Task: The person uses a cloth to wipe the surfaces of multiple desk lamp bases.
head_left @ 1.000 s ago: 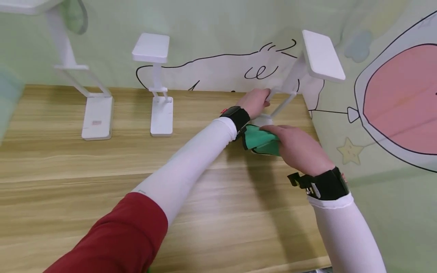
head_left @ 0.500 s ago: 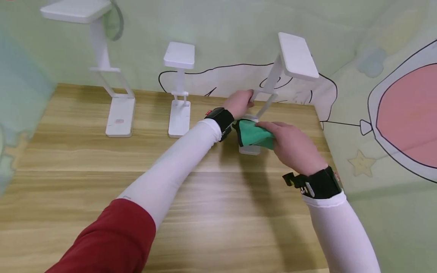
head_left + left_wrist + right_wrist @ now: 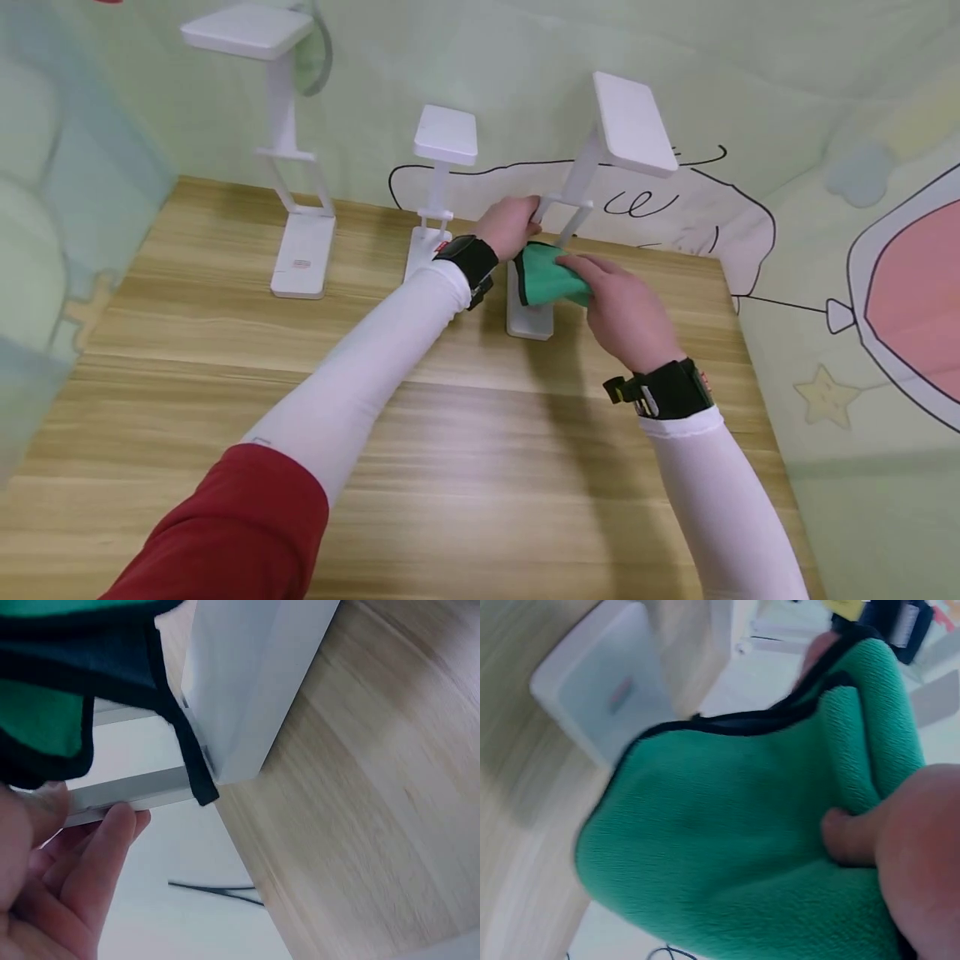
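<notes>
A white desk lamp stands at the right of the wooden table, its base flat on the wood. My left hand grips one of the lamp's lower arm struts; in the left wrist view, thumb and fingers pinch the thin strut. A green cloth with black edging is in my right hand and lies over the back part of the base. The right thumb presses into the cloth's folds in the right wrist view. The cloth hides the strut's joint with the base.
Two more white lamps stand to the left, a tall one and a small one, whose base is partly behind my left wrist. A wall with drawn figures closes the back and right of the table.
The cloth has moved back along the lamp base with my right hand, baring the base's front end. My left hand keeps its grip on the strut. The head view has shifted left.
</notes>
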Demonstrator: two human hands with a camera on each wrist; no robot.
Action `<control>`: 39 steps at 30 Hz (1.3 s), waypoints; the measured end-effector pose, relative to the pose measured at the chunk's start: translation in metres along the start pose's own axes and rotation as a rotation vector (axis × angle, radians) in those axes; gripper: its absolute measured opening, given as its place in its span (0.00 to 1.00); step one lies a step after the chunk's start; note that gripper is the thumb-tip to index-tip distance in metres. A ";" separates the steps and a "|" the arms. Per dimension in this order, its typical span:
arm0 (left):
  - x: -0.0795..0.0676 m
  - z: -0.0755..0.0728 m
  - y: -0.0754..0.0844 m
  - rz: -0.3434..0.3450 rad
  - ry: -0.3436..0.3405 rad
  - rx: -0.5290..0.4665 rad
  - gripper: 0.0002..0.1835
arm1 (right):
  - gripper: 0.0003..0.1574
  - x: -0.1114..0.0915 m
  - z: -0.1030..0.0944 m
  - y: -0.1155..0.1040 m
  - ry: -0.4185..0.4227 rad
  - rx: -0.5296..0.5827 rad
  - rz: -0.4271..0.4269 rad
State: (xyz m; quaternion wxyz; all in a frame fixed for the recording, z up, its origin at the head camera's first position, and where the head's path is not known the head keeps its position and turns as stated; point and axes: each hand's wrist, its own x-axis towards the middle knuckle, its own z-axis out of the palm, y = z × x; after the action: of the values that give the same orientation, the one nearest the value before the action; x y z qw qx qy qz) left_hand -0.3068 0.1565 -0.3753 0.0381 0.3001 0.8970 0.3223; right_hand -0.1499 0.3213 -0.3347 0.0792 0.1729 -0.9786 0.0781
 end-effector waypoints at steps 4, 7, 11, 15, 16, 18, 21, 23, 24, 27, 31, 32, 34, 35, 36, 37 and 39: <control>-0.001 0.000 -0.003 -0.005 0.007 -0.035 0.09 | 0.42 0.000 0.018 0.000 0.020 -0.057 -0.065; -0.002 0.000 -0.005 -0.002 0.026 -0.052 0.08 | 0.42 -0.008 0.038 -0.003 -0.029 -0.081 -0.120; -0.006 0.000 -0.006 -0.004 0.055 -0.039 0.09 | 0.42 -0.024 0.063 -0.006 -0.131 -0.074 -0.150; -0.010 0.001 -0.005 -0.013 0.067 -0.023 0.12 | 0.47 -0.032 0.080 -0.006 -0.179 -0.041 -0.183; -0.010 0.001 -0.005 -0.015 0.068 -0.025 0.12 | 0.48 -0.031 0.083 -0.006 -0.188 -0.026 -0.192; -0.011 0.002 -0.006 -0.013 0.073 -0.011 0.11 | 0.49 -0.027 0.086 -0.006 -0.197 0.012 -0.210; -0.012 0.003 -0.005 -0.003 0.075 -0.003 0.10 | 0.45 -0.015 0.089 -0.006 -0.202 0.074 -0.226; -0.012 0.003 -0.004 0.002 0.068 0.003 0.10 | 0.39 -0.004 0.091 -0.005 -0.197 0.111 -0.223; -0.013 0.003 -0.004 0.003 0.061 0.007 0.10 | 0.38 0.002 0.093 -0.004 -0.191 0.121 -0.216; -0.012 0.004 -0.004 0.011 0.044 0.014 0.12 | 0.36 0.014 0.097 0.003 -0.181 0.139 -0.187; -0.009 0.005 -0.007 0.022 0.041 0.032 0.12 | 0.40 0.017 0.099 0.010 -0.162 0.109 -0.148; -0.009 0.005 -0.007 0.021 0.042 0.034 0.12 | 0.40 0.015 0.098 0.009 -0.154 0.097 -0.135; -0.009 0.005 -0.007 0.013 0.045 0.039 0.12 | 0.41 0.009 0.098 0.006 -0.135 0.067 -0.104; -0.009 0.005 -0.007 0.007 0.046 0.036 0.12 | 0.41 0.005 0.097 0.004 -0.127 0.051 -0.083; -0.010 0.005 -0.007 0.001 0.045 0.032 0.12 | 0.42 0.001 0.096 0.001 -0.124 0.038 -0.062; -0.010 0.004 -0.006 -0.006 0.045 0.028 0.12 | 0.42 -0.004 0.095 -0.003 -0.122 0.025 -0.037; -0.012 0.004 -0.004 -0.021 0.040 0.018 0.13 | 0.43 -0.015 0.093 -0.010 -0.128 0.004 -0.001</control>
State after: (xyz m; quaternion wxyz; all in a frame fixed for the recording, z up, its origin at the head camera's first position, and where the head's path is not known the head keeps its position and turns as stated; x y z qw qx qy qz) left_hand -0.2985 0.1497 -0.3828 0.0209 0.2843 0.9036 0.3196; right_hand -0.1445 0.2997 -0.4266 0.0163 0.1780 -0.9815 0.0686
